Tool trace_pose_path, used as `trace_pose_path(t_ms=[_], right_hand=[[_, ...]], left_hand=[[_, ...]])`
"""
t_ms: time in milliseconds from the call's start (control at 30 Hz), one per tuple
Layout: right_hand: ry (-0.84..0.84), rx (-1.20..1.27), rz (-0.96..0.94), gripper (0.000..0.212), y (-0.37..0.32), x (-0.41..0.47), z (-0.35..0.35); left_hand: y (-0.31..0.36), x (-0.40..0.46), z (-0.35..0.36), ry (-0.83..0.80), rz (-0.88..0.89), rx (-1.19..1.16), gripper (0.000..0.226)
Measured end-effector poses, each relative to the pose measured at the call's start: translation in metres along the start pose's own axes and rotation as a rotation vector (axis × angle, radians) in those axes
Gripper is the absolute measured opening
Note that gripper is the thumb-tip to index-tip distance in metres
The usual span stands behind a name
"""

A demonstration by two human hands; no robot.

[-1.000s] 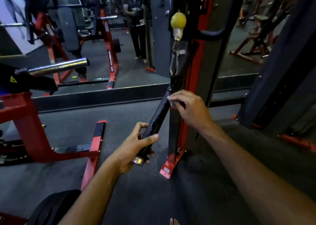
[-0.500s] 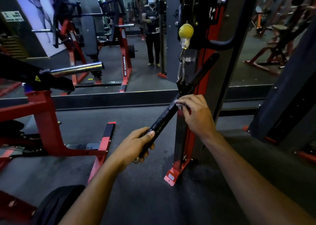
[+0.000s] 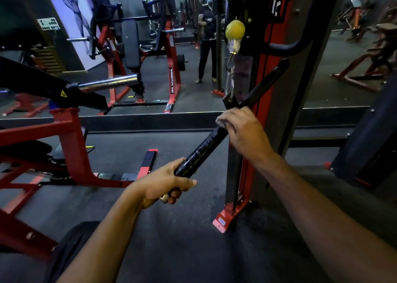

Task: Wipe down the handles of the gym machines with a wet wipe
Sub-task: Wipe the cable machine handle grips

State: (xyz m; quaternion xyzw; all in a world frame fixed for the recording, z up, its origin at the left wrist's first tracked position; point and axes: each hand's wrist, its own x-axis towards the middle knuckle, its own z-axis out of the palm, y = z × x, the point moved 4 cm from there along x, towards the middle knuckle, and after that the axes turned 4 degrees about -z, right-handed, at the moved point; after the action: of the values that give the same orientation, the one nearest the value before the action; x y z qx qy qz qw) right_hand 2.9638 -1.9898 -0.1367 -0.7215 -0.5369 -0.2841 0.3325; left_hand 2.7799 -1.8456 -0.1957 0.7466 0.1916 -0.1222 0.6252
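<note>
The left hand [image 3: 165, 181] is gripping the bar handle's [image 3: 202, 151] low end. The right hand [image 3: 242, 130] is squeezing its middle; any wipe is hidden. The bar might swing loose.

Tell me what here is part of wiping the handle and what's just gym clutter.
In use: bar handle; left hand gripping its lower end; right hand curled round its middle; a pale bit, maybe the wipe, under its fingers.
Clutter: yellow ball; chrome sleeve; red frame.

Dim gym: dark rubber floor [image 3: 182, 250], mirror wall [image 3: 189, 85] beyond (reflecting benches), red frame [image 3: 71, 145] at left.
</note>
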Motion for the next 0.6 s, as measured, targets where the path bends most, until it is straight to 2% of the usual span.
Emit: trace_pose_path(t_ms=[133,300,433,600], right_hand=[[-0.065,0.004,-0.095,0.024,-0.013,-0.018,0.004],[0.047,0.004,0.006,0.028,-0.006,-0.022,-0.002],[-0.011,0.012,0.005,0.040,-0.014,-0.037,0.014],[-0.048,0.035,-0.106,0.024,0.004,-0.007,0.004]], left_hand=[[-0.002,0.000,0.001,-0.003,-0.001,0.015,0.038],[-0.009,0.005,0.005,0.005,-0.016,-0.005,0.028],[-0.008,0.005,-0.001,0.014,-0.035,0.031,0.030],[-0.009,0.007,-0.005,0.029,-0.040,0.052,0.027]])
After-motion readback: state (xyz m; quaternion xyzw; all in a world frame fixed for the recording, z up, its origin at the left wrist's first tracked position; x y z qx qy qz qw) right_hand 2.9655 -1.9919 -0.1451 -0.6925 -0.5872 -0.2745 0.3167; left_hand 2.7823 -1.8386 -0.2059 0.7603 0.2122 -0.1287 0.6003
